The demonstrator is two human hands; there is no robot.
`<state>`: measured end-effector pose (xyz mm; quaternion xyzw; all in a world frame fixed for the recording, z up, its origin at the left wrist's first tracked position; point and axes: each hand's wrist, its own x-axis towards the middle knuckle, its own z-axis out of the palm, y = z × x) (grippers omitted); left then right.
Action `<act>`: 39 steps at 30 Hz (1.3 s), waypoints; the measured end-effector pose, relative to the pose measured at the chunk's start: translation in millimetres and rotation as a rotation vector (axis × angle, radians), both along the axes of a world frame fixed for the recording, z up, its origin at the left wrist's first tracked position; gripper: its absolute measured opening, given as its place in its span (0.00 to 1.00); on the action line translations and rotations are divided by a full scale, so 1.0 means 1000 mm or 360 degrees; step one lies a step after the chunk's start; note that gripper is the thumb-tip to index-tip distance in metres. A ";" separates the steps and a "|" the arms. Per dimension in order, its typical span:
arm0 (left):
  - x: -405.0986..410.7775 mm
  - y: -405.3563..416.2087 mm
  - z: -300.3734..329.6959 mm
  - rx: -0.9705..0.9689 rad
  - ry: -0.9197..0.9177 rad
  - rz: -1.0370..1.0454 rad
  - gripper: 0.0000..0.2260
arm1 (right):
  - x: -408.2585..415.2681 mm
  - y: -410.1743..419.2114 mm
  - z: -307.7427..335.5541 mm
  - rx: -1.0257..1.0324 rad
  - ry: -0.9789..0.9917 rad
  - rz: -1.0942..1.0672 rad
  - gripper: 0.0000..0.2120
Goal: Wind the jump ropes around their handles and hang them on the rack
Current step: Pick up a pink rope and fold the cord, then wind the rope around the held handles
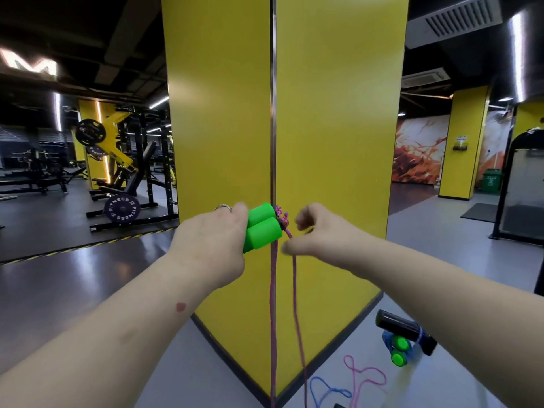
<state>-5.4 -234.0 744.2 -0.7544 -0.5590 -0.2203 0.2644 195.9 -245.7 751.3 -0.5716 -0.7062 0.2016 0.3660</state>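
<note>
My left hand (212, 240) grips two bright green foam handles (260, 228) held side by side in front of a yellow pillar. A purple-pink rope (295, 290) comes out of the handles' right ends, where a few turns bunch up, and two strands hang down to the floor. My right hand (315, 234) is just right of the handles and pinches one hanging strand between thumb and fingers. Another jump rope with green handles (399, 351) and blue cord lies on the floor at lower right. No rack is in view.
The yellow pillar (332, 142) fills the middle, its corner straight ahead. A black object (403, 326) lies on the floor by the other rope, with loose blue and pink cord loops (365, 378) nearby. Weight racks and benches (123, 172) stand at left; a green bin (491, 180) at far right.
</note>
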 end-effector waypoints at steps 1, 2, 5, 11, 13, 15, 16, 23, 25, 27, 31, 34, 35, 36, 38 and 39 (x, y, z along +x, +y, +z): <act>0.002 -0.001 -0.001 -0.0005 0.0048 -0.0025 0.16 | -0.003 0.002 -0.004 -0.0088 0.0094 0.0178 0.38; 0.004 -0.002 -0.001 -0.0010 0.0095 -0.0048 0.17 | -0.006 0.004 -0.009 -0.0205 0.0290 0.0364 0.45; 0.006 -0.005 -0.003 0.0021 0.0189 -0.0084 0.17 | -0.015 0.003 -0.011 -0.0389 0.0782 0.0588 0.37; 0.016 -0.013 -0.008 0.0153 0.0197 -0.0160 0.24 | -0.033 0.008 -0.020 0.0121 0.0740 0.0123 0.13; 0.016 -0.013 -0.009 0.0224 0.0191 -0.0165 0.29 | -0.030 0.013 -0.020 0.0302 0.0739 0.0081 0.11; 0.014 -0.013 -0.012 0.0330 0.0209 -0.0110 0.32 | -0.026 0.017 -0.018 0.0395 0.0678 0.0076 0.11; 0.015 -0.015 -0.013 0.0365 0.0195 -0.0085 0.32 | -0.025 0.018 -0.017 0.0411 0.0661 0.0082 0.12; 0.009 -0.014 -0.011 0.0163 -0.0061 0.0006 0.18 | -0.008 0.002 -0.006 -0.0340 0.0855 0.0506 0.27; 0.001 -0.007 -0.009 0.0147 -0.0098 0.0061 0.16 | -0.004 -0.003 -0.003 -0.0206 0.0282 0.0336 0.26; -0.001 -0.002 -0.011 0.0096 -0.0034 0.0109 0.15 | -0.005 -0.005 -0.008 0.0150 -0.0749 0.0088 0.20; 0.001 0.003 -0.022 -0.0121 0.0105 0.0151 0.15 | -0.015 -0.014 -0.003 0.0195 -0.1618 0.0056 0.12; -0.002 0.005 -0.025 -0.0210 0.0087 0.0169 0.16 | -0.018 -0.027 0.008 0.0204 -0.1883 0.0145 0.14; -0.001 0.005 -0.025 -0.0251 0.0061 0.0187 0.15 | -0.020 -0.031 0.009 0.0235 -0.1965 0.0162 0.15; 0.001 0.004 -0.025 -0.0306 0.0037 0.0207 0.14 | -0.023 -0.035 0.009 0.0278 -0.2026 0.0174 0.15; 0.005 0.002 -0.025 -0.0431 0.0088 0.0231 0.13 | -0.028 -0.038 0.011 0.0365 -0.2016 0.0261 0.15; 0.008 -0.001 -0.025 -0.0478 0.0172 0.0200 0.13 | -0.028 -0.038 0.016 0.0366 -0.1946 0.0336 0.15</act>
